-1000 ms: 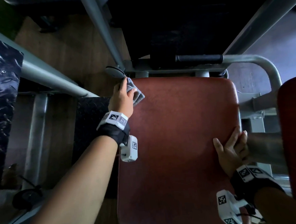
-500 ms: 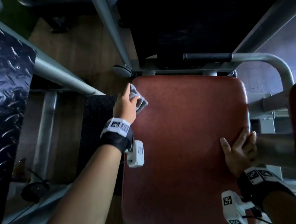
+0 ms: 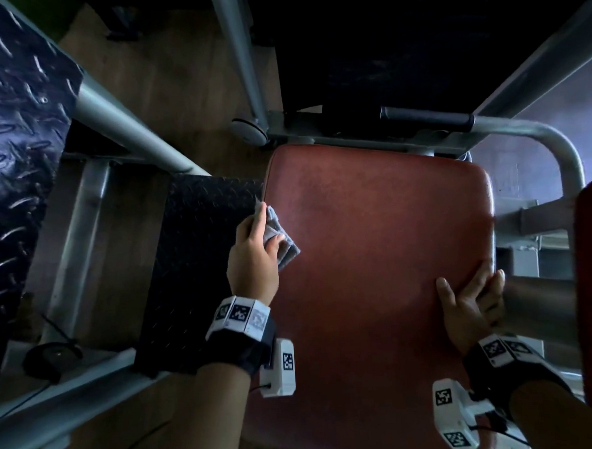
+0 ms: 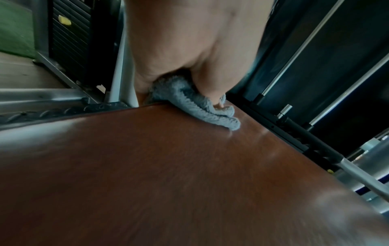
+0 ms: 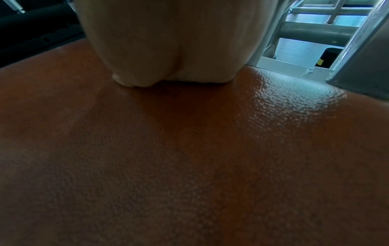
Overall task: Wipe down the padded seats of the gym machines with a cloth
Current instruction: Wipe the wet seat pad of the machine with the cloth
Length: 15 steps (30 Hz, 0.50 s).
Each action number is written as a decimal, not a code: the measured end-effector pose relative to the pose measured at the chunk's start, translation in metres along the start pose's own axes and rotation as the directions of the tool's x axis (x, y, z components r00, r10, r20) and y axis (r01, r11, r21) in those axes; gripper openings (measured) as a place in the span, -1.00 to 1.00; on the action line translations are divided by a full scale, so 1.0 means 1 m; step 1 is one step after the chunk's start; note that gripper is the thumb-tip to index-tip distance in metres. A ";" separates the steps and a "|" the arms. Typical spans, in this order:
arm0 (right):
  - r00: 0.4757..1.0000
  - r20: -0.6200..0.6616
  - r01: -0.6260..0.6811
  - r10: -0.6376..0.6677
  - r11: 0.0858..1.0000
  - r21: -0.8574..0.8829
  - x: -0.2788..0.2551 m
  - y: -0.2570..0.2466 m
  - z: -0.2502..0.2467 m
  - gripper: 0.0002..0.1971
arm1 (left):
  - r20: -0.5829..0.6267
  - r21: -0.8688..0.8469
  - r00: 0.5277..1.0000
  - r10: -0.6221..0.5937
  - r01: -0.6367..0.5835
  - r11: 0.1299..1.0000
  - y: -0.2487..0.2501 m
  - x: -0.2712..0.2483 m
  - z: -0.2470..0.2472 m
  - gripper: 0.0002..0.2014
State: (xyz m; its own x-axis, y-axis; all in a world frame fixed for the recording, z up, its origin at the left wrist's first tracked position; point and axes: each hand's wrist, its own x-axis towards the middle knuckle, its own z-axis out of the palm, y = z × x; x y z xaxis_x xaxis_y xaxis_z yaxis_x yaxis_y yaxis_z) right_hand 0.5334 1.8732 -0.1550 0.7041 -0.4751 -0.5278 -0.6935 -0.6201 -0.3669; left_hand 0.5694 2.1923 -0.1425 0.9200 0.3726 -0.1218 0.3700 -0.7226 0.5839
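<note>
- The bunched grey terry cloth [image 3: 277,237] sits on the left edge of the reddish-brown vinyl padded seat [image 3: 375,254], roughly midway along that side. From there a stroke can take in the rim as well as the flat top.
- The left hand [image 3: 255,254] grips the cloth, thumb over the top and fingers curled round the wad. In the left wrist view the fabric bulges out under the palm and lies pressed against the vinyl, which I judge is meant to keep it from slipping while rubbing.
- The right hand [image 3: 470,304] lies flat on the seat's right edge. Its fingers [image 3: 481,280] are straight and spread, gripping nothing. This looks like bracing, either steadying the pad or carrying the person's lean.
- The right wrist view shows the heel of that palm touching the textured surface, with nothing between them.
- The grey tubular steel frame [image 3: 530,136] curves round the far right corner, and the black diamond-plate footplate [image 3: 193,264] lies just beside the left edge, lower down.
- Most of the seat's middle and near end seems still to be covered.
</note>
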 end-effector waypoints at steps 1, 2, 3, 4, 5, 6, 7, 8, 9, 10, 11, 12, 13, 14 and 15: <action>1.000 -0.003 0.000 0.000 1.000 -0.003 0.000 0.001 0.000 -0.13 | 0.006 0.010 1.000 -0.010 0.010 1.000 0.001 0.007 0.001 -0.43; 1.000 -0.004 -0.002 0.002 1.000 -0.006 0.000 0.000 0.000 -0.15 | 0.016 0.018 1.000 -0.014 0.014 1.000 0.002 0.015 0.002 -0.43; 1.000 -0.004 -0.008 0.008 1.000 -0.004 0.000 -0.001 -0.001 -0.16 | 0.032 0.020 0.999 -0.019 0.019 1.000 0.003 0.023 0.003 -0.43; 1.000 -0.004 -0.012 0.012 1.000 -0.001 0.000 -0.002 0.000 -0.17 | 0.046 0.022 0.999 -0.027 0.026 0.999 0.003 0.030 0.003 -0.44; 1.000 -0.003 -0.012 0.012 1.000 -0.002 0.000 -0.003 0.000 -0.17 | 0.053 0.023 0.998 -0.037 0.036 0.999 0.004 0.035 0.003 -0.44; 1.000 -0.002 -0.012 0.012 1.000 -0.004 0.000 -0.003 0.000 -0.17 | 0.047 0.021 0.998 -0.038 0.037 0.999 0.004 0.038 0.004 -0.45; 1.000 -0.003 -0.011 0.011 1.000 -0.002 0.000 -0.003 -0.001 -0.17 | 0.036 0.014 0.999 -0.029 0.028 1.000 0.004 0.037 0.005 -0.45; 1.000 -0.003 -0.009 0.009 1.000 0.002 0.000 -0.002 -0.001 -0.17 | 0.023 0.008 1.000 -0.012 0.012 1.000 0.004 0.033 0.006 -0.46; 1.000 -0.001 -0.007 0.007 1.000 0.007 0.000 -0.002 -0.001 -0.16 | 0.009 0.009 1.000 0.005 -0.005 1.000 0.002 0.027 0.006 -0.46; 1.000 -0.003 -0.004 0.004 1.000 0.008 0.000 -0.001 0.000 -0.14 | -0.004 0.016 1.000 0.019 -0.019 1.000 0.000 0.019 0.006 -0.46; 1.000 -0.013 -0.001 0.001 1.000 0.007 0.001 -0.001 0.000 -0.11 | -0.011 0.029 1.000 0.026 -0.025 0.999 -0.004 0.011 0.006 -0.45; 1.000 -0.027 0.001 -0.001 1.000 0.007 0.001 -0.001 0.001 -0.08 | -0.013 0.043 1.000 0.024 -0.023 0.999 -0.007 0.004 0.006 -0.45; 0.999 -0.043 0.007 -0.007 1.000 0.004 0.001 0.000 0.002 -0.06 | -0.011 0.054 1.000 0.014 -0.014 0.998 -0.010 -0.002 0.006 -0.45; 0.998 -0.057 0.012 -0.012 1.000 0.004 0.002 0.000 0.004 -0.05 | -0.010 0.062 1.000 0.005 -0.004 0.998 -0.011 -0.004 0.006 -0.44; 0.998 -0.069 0.012 -0.012 1.000 0.007 0.002 0.000 0.005 -0.04 | -0.010 0.066 1.000 0.001 -0.001 0.998 -0.011 -0.002 0.006 -0.44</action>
State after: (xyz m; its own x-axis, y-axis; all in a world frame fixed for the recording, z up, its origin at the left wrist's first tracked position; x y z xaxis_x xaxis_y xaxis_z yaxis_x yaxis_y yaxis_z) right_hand 0.5341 1.8755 -0.1595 0.7212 -0.5099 -0.4690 -0.6858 -0.6214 -0.3790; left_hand 0.5639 2.1958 -0.1532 0.9191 0.3773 -0.1131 0.3771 -0.7597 0.5298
